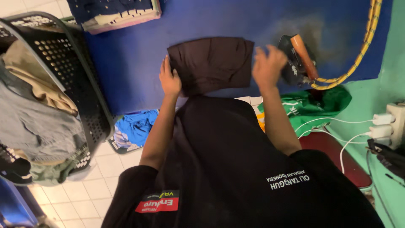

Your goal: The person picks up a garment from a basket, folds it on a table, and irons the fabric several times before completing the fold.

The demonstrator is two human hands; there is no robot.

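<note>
Folded dark garment (211,63) flat on blue counter (126,63), far centre. Left hand (170,80) pressed flat on garment's left edge, fingers spread, nothing clasped. Right hand (268,65) blurred above right edge; grip indeterminable. Iron (299,59) just right, partly hidden. Laundry basket (63,63) cut off left.

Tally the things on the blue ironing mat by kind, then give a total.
Folded dark brown garment, left hand flat on its edge and right hand raised beside it: 1
Iron with an orange handle: 1
Yellow braided cord: 1
Folded patterned cloth at the mat's far edge: 1
Total: 4
</note>
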